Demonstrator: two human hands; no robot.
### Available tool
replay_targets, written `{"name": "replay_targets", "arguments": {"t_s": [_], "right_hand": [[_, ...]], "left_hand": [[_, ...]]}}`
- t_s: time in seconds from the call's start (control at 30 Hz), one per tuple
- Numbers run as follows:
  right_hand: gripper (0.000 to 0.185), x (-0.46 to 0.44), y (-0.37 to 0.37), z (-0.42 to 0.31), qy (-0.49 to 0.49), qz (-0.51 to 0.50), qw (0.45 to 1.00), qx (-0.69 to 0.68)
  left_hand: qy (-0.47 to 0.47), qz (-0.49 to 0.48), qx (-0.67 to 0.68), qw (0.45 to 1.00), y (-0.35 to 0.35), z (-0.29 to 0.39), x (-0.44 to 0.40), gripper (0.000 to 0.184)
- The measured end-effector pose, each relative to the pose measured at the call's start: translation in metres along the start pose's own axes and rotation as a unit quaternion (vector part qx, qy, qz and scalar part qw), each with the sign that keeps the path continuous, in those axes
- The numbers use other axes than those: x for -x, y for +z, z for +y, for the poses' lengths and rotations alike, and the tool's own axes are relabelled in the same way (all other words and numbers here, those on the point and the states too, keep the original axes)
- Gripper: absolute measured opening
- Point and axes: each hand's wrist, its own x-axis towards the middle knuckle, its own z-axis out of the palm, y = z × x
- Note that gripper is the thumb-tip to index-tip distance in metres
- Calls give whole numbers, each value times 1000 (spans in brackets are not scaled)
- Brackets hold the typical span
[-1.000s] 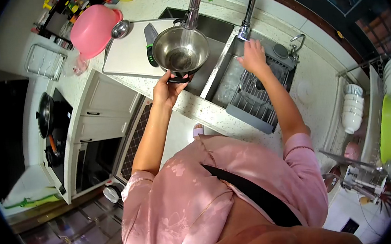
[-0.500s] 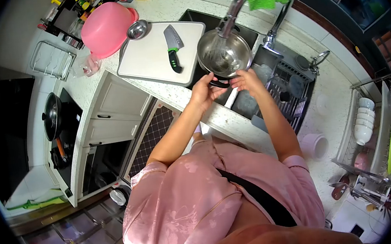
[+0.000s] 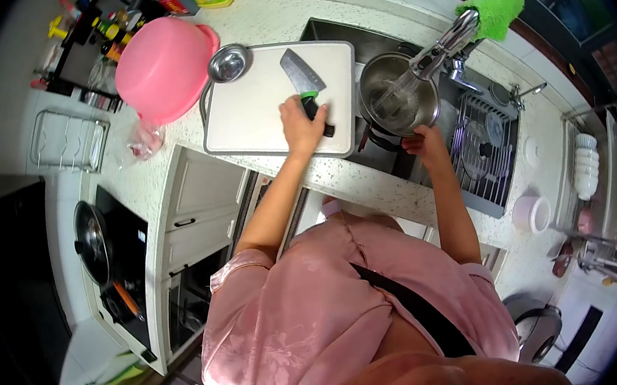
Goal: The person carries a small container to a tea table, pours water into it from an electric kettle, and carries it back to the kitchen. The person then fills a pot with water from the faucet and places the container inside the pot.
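Note:
My left hand point(image 3: 303, 125) has its fingers round the black and green handle of a knife point(image 3: 302, 72), whose wide blade lies on the white cutting board point(image 3: 245, 117). My right hand point(image 3: 425, 144) is at the near rim of a steel pot point(image 3: 397, 95), with its fingers closed on the rim or handle; the exact grip is partly hidden. Water runs from the faucet point(image 3: 444, 44) into the pot, which stands over the left sink basin. A small steel bowl point(image 3: 229, 63) sits at the board's upper left corner.
A pink basin point(image 3: 164, 69) stands left of the board. A grey drying rack point(image 3: 482, 147) sits in the right basin. A green cloth point(image 3: 495, 10) hangs over the faucet. Further right are a white cup point(image 3: 531, 213) and stacked bowls point(image 3: 586, 166). A frying pan point(image 3: 93, 243) rests on the stove.
My left hand has left the pot handle and moved left onto the knife handle. My right hand has stayed by the pot. The view has shifted, with the pot still under the running water.

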Motion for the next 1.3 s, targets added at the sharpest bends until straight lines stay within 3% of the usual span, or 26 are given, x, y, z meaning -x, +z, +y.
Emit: {"name": "replay_targets", "arguments": {"t_s": [0.13,0.2,0.33,0.57,0.7,0.77,0.8,0.83,0.87,0.93,1.0,1.07,1.2,1.27,1.3], "right_hand": [[25,1,3,-11,-20,43,999,9],[26,-10,-1,-7,-7,32,999,-3],[27,-1,6,-15,-28,78,996,-16],[31,2,12,-16,-14,41,999,-1],[28,4,28,-15,-19,18,999,28],[29,2,36,-14,-17,0,999,35],[31,1,40,-12,-7,-5,999,32],[35,1,43,-10,4,-10,1000,29],[35,1,45,-8,4,-11,999,29],[36,0,48,-8,20,-19,999,20],[37,0,49,-7,13,-23,999,18],[38,3,50,-9,6,-21,1000,11],[39,12,53,-3,0,-3,1000,-5],[39,15,50,0,-4,-5,1000,-13],[40,19,49,0,-5,-4,1000,-26]], "left_hand": [[-23,-73,-45,996,7,2,-12,65],[-82,-147,-44,985,14,-4,-16,69],[-91,-168,-92,977,-3,-23,-34,61],[-68,-128,-163,976,-45,-99,-46,55],[-69,-107,-201,971,-50,-96,-44,54],[101,43,-265,958,-46,-85,-36,50],[102,45,-265,958,-43,-76,-33,50],[10,-45,-98,994,-42,-64,-29,48],[-83,-133,74,985,-40,-50,-23,47],[-230,-275,274,893,-37,-10,-1,46],[-322,-317,383,806,-29,23,26,44],[-362,-310,451,755,-24,48,45,33],[-372,-289,491,733,-9,51,60,25],[-396,-308,558,661,-10,46,58,20],[-398,-303,572,650,-10,50,58,20]]}}
